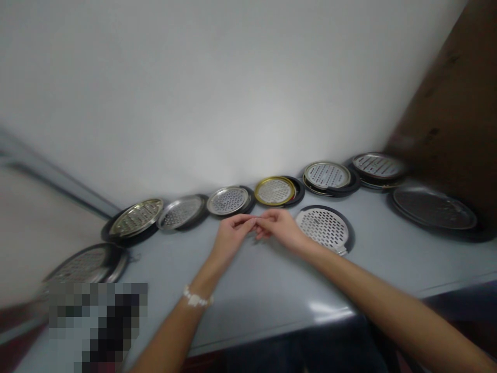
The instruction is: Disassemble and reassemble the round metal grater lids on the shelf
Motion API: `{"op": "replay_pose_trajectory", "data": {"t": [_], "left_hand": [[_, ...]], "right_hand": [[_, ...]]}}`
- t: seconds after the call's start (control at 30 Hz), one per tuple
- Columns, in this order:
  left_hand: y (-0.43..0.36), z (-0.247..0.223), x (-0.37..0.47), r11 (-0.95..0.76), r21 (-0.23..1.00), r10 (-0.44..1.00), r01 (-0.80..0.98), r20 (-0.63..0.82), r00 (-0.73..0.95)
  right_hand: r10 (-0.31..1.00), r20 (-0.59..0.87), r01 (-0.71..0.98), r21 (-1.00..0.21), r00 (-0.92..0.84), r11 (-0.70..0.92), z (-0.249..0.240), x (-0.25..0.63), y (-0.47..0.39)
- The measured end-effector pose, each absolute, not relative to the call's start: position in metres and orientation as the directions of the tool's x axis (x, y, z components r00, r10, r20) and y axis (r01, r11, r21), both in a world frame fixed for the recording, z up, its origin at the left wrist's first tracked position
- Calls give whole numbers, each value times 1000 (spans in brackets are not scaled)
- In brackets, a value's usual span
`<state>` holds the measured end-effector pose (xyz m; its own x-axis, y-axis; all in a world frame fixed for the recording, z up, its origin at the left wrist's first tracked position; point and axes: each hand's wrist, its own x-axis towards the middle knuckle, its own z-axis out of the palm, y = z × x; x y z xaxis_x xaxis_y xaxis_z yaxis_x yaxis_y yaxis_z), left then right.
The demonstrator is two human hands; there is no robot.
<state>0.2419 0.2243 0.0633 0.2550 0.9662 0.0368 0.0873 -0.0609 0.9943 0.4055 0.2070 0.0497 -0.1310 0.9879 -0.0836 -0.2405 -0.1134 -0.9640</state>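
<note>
My left hand and my right hand meet fingertip to fingertip above the table. Both are closed in a pinch, and whatever lies between the fingers is too small to make out. A white beaded bracelet circles my left wrist. Just right of my right hand lies a round perforated metal grater disc with a dark rim, partly covered by my forearm. Behind my hands sit a silver perforated disc and a gold-rimmed one.
More round grater discs line the wall: a slotted one, another at the far right back, a dark one, and several at left. A brown board stands at right. The grey table ends near my body.
</note>
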Motion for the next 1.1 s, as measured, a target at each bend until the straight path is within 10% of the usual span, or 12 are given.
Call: {"op": "replay_pose_trajectory", "data": {"t": [0.53, 1.1], "left_hand": [[227, 65, 240, -155, 976, 975, 156, 125, 187], [227, 61, 244, -179, 959, 963, 219, 126, 239]], "right_hand": [[993, 99, 204, -973, -67, 110, 58, 413, 203], [968, 245, 243, -937, -56, 251, 55, 404, 197]]}}
